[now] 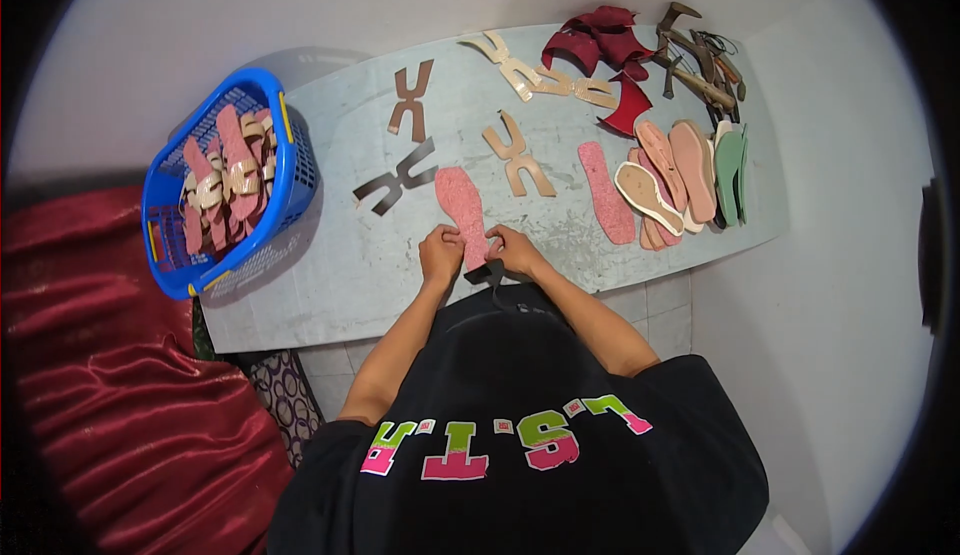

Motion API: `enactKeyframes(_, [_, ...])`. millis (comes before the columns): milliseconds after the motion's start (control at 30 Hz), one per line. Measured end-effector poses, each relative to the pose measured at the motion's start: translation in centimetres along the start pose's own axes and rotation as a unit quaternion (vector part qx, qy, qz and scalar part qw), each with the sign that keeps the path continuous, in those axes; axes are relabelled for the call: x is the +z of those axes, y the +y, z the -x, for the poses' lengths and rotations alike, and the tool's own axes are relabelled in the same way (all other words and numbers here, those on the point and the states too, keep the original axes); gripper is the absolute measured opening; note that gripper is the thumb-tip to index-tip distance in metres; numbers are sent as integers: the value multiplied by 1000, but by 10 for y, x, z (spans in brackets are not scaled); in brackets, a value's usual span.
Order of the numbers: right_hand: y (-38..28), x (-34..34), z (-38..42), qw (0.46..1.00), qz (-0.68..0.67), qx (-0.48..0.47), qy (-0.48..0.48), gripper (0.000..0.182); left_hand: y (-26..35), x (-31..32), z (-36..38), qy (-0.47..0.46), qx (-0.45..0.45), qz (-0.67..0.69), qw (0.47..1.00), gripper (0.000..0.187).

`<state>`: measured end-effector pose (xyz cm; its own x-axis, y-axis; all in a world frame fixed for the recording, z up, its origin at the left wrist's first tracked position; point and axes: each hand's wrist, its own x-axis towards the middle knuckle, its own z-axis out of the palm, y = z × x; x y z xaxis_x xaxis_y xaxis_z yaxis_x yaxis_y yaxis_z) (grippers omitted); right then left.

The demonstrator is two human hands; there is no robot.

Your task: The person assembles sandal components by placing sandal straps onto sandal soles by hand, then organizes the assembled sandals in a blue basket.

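A speckled pink insole (460,200) lies lengthwise before me, its near end between my hands. My left hand (440,252) is closed on its left edge. On the other side, my right hand (512,251) pinches the right edge with bent fingers. A black strap piece (486,274) shows at the near end of the insole, close under the right hand; how it sits against the insole is partly hidden. Beyond the hands lie X-shaped straps: a black one (400,177), a brown one (409,101) and a beige one (519,157).
On the left stands a blue basket (290,140) full of pink-and-beige sandals. Another pink insole (607,195), stacked soles (692,165) and green soles (732,177) lie right. Dark red pieces (600,40), more beige straps (575,87) and a hammer with other tools (700,65) are at the back.
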<state>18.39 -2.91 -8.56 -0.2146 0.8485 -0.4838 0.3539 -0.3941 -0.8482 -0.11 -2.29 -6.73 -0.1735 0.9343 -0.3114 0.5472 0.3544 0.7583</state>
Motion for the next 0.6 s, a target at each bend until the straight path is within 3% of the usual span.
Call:
enactKeyframes(200, [-21,-38,-21,989,-21,6,146,18,22,6,-40,4,25,-9,1000,16])
enactKeyframes(267, [-28,-58,-46,978,-43,-6,206,15,46,8,-70,14,130,-11,991,15])
enactKeyframes(300, [-41,-68,-57,956,16,-69,284,13,60,11,-88,18,177,5,984,15])
enactKeyframes(367, [-61,-92,-85,952,-14,-57,300,13,69,27,-132,-5,192,-5,981,17])
enactKeyframes(500, [-62,-134,-155,933,-18,-85,349,14,127,45,-208,-65,111,89,988,26])
enactKeyframes(600, [-70,-153,-190,922,13,-114,371,20,131,73,-279,-87,71,113,987,30])
